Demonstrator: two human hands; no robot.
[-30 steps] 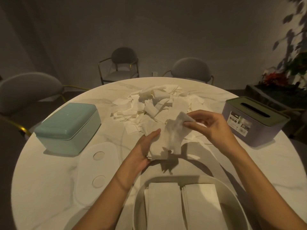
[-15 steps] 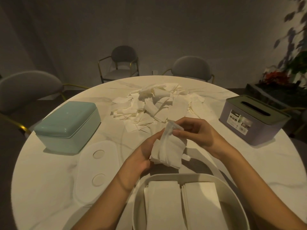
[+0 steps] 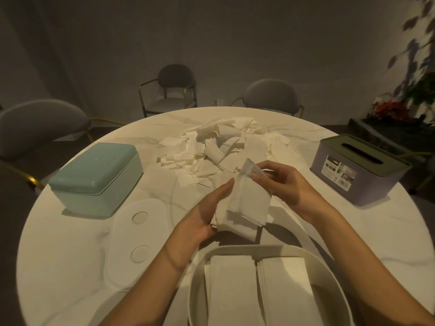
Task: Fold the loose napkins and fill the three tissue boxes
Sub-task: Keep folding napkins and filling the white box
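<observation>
Folding in hand: a small stack of napkins (image 3: pixel 244 208) is held above the bench (image 3: pixel 66 255), just beyond the open white box (image 3: pixel 200 278), likely so it can drop straight in once squared.
Left hand (image 3: pixel 204 220): cradles the stack from below and the side, fingers fairly straight along its edge, acting as a backstop.
Right hand (image 3: pixel 282 184): pinches the stack's top corner between thumb and fingertips, apparently to turn it over.
Loose napkins (image 3: pixel 211 149): heaped at the bench's far middle, within reach of both hands; too many to count.
Tissue boxes: three. The white one nearest holds two folded stacks side by side; the teal box (image 3: pixel 96 177) sits lidded to the left; the grey slotted box (image 3: pixel 360 168) sits lidded to the right.
White lid (image 3: pixel 141 243): one, flat between the teal and white boxes, set aside for filling.
Chairs: three visible.
</observation>
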